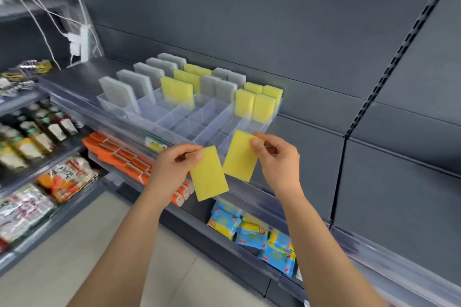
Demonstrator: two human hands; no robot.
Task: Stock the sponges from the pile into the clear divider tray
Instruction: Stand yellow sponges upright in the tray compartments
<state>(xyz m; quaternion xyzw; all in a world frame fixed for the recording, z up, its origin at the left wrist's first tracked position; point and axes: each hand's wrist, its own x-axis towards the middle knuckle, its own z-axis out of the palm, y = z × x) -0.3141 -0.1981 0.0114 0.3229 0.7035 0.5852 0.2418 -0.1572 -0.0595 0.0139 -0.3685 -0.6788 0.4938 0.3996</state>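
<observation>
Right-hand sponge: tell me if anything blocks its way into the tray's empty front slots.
Nothing visible does. The right hand pinches its sponge before the tray's near edge; the slots behind it are empty. Standing yellow sponges sit farther back; the left hand holds another sponge beside it.

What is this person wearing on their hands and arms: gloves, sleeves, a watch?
Nothing that shows. The left hand and right hand are bare, with no gloves or rings in sight. The left forearm and right forearm are bare down to the picture's lower edge: no sleeve cuffs, watch, bracelet or markings.
</observation>
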